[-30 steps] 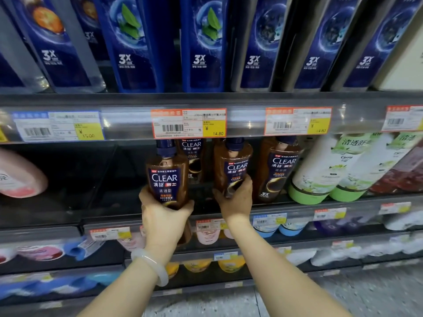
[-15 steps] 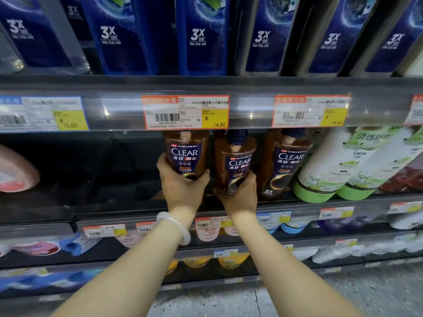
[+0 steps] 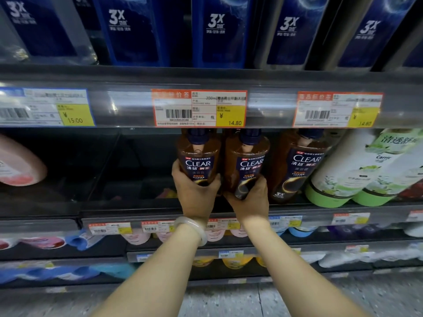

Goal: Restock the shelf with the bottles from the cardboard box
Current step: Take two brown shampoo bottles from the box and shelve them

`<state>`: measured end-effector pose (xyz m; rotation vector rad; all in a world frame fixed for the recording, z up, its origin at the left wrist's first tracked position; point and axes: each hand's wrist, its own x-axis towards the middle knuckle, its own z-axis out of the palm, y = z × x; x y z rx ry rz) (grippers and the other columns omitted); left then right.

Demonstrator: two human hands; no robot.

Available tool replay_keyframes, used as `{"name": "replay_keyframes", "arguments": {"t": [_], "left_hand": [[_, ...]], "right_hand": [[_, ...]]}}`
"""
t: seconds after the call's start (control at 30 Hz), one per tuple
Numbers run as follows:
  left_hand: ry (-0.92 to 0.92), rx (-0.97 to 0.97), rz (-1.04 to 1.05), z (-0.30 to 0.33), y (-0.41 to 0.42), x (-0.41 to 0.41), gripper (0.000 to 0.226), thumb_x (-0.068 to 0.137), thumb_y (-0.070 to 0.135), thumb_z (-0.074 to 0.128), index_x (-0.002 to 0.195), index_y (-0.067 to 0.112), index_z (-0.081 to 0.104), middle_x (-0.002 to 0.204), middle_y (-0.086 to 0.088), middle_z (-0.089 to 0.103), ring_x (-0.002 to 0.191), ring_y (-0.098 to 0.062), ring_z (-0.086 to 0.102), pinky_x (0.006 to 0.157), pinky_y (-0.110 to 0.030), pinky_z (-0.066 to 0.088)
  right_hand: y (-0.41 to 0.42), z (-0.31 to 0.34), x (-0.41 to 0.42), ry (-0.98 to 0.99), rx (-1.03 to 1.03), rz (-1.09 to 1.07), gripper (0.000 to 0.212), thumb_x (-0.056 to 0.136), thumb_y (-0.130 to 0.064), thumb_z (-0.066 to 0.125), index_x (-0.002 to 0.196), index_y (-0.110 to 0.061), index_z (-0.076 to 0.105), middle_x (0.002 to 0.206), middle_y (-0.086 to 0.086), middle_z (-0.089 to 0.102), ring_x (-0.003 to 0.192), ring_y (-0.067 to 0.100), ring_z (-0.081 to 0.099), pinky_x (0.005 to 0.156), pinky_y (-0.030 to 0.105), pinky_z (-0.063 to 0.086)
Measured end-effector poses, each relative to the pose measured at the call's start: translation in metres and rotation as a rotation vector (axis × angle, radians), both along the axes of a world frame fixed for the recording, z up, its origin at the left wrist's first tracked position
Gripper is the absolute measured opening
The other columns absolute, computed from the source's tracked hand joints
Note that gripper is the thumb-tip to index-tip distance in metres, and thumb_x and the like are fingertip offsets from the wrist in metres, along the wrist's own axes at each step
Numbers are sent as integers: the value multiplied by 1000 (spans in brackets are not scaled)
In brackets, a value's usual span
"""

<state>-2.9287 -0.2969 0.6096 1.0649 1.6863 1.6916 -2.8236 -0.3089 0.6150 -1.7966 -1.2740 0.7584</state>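
Two brown CLEAR shampoo bottles with dark blue caps stand side by side on the middle shelf (image 3: 297,208). My left hand (image 3: 194,195), with a pale bangle on its wrist, grips the lower part of the left bottle (image 3: 199,156). My right hand (image 3: 249,200) holds the base of the right bottle (image 3: 248,161). A third CLEAR bottle (image 3: 299,163) stands just to the right, untouched. The cardboard box is out of view.
White and green bottles (image 3: 348,170) fill the shelf to the right. A pink bottle (image 3: 18,165) lies at far left, with a dark gap between. Blue boxed products (image 3: 215,30) line the shelf above. Price tags (image 3: 199,108) hang on the rail overhead. Lower shelves hold several tubes.
My left hand has carried its bottle up and rightward into the shelf, beside the bottle in my right hand. The camera has moved closer to the shelf.
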Motion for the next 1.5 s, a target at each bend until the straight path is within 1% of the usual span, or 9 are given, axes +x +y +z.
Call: {"name": "replay_keyframes", "arguments": {"t": [0.07, 0.13, 0.17, 0.23, 0.37, 0.63, 1.13, 1.4, 1.5], "left_hand": [[-20, -2, -39, 0, 0, -2, 92, 58, 8, 84, 126, 32, 26, 115, 16, 44, 108, 0, 49, 93, -15, 43], [21, 0, -85, -4, 0, -7, 94, 58, 6, 84, 129, 28, 26, 122, 10, 42, 110, 3, 47, 87, -3, 40], [57, -3, -98, -8, -2, -9, 96, 57, 8, 85, 133, 22, 27, 129, 3, 40, 116, -1, 45, 89, -4, 41], [126, -58, -108, -18, -8, -14, 101, 57, 13, 85, 138, 16, 25, 138, -7, 37, 127, -17, 41, 98, -23, 42], [214, -264, -78, -26, -19, -13, 87, 63, 19, 83, 134, 10, 34, 133, -11, 50, 125, -27, 48, 100, -41, 44], [251, -290, -70, -19, -20, -13, 78, 64, 20, 82, 127, 9, 38, 130, -11, 51, 120, -29, 52, 95, -39, 45], [276, -323, -87, -19, -21, -17, 80, 63, 25, 83, 128, 11, 39, 128, -10, 55, 119, -28, 54, 91, -35, 45], [270, -335, -102, -19, -22, -16, 81, 64, 24, 82, 130, 12, 36, 131, -9, 52, 123, -28, 51, 95, -39, 45], [235, -334, -116, -18, -23, -14, 88, 63, 22, 83, 135, 14, 32, 135, -8, 49, 127, -26, 47, 101, -42, 44]], "right_hand": [[0, 0, 0, -9, -5, -3, 79, 67, -18, 82, 130, -4, 36, 132, 12, 47, 124, 28, 48, 96, 35, 43], [0, 0, 0, -18, -3, -3, 78, 68, -19, 82, 129, -4, 36, 131, 12, 49, 122, 28, 50, 95, 34, 44], [-1, -1, 0, -23, -2, -1, 77, 68, -20, 82, 128, -4, 36, 130, 12, 50, 122, 28, 51, 94, 34, 44], [-2, -2, 1, -40, -9, 13, 77, 69, -23, 81, 128, -5, 35, 130, 12, 52, 121, 29, 52, 94, 36, 46], [-1, -3, 3, -77, -27, 24, 75, 70, -28, 80, 126, -7, 34, 129, 11, 54, 119, 30, 55, 92, 37, 48], [-5, 1, 0, -123, -50, -13, 78, 72, -30, 78, 129, -6, 31, 130, 13, 51, 117, 31, 54, 87, 34, 47], [-6, 2, 3, -150, -97, 14, 76, 74, -35, 76, 128, -7, 31, 123, 13, 58, 111, 33, 59, 85, 37, 49], [-8, 1, 2, -114, -90, 24, 81, 74, -32, 76, 134, -10, 27, 131, 10, 52, 120, 30, 53, 89, 35, 47], [-8, 3, 2, -57, -96, 27, 83, 72, -29, 79, 135, -11, 27, 134, 10, 51, 123, 28, 51, 93, 35, 46]]}}
